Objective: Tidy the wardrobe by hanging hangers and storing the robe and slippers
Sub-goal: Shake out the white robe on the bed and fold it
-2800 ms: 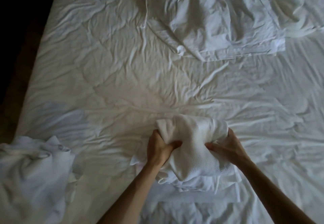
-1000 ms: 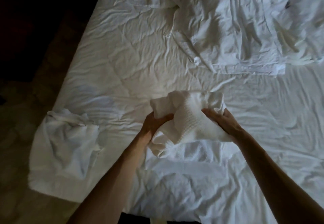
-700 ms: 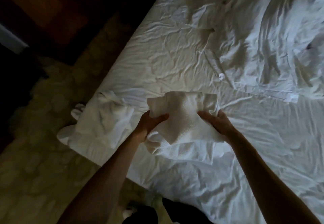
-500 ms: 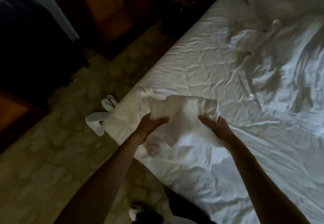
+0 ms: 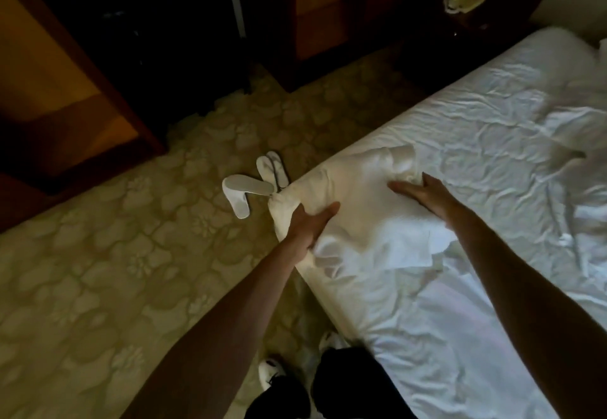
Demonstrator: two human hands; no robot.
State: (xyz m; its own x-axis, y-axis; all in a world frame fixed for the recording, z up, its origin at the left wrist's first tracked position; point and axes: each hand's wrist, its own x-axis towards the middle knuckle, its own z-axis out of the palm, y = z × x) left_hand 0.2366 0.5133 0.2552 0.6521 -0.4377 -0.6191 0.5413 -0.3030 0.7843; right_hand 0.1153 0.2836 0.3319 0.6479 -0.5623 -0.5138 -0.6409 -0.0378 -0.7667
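I hold a folded white waffle robe (image 5: 371, 218) between both hands, above the near-left corner of the bed (image 5: 460, 320). My left hand (image 5: 310, 226) grips its left side, thumb on top and fingers hidden under the cloth. My right hand (image 5: 423, 197) holds the right side, thumb spread across the top. A second, crumpled robe (image 5: 331, 179) lies on the bed corner right under the bundle; I cannot tell whether they touch. Two white slippers (image 5: 238, 197) (image 5: 272, 170) lie on the floor beside that corner. The open wardrobe (image 5: 138, 31) stands dark at the upper left.
Patterned carpet (image 5: 115, 254) fills the left and centre. A wooden wardrobe door (image 5: 42, 67) swings out at the far left. A cream telephone (image 5: 464, 0) sits on dark furniture at the top right. Rumpled bedding (image 5: 565, 142) covers the far part of the bed. My shoes (image 5: 272, 372) are at the bottom.
My view has swung left from the bed to the floor and wardrobe. The folded robe came off the mattress and moved left with both hands to the bed corner. The slippers have come into sight.
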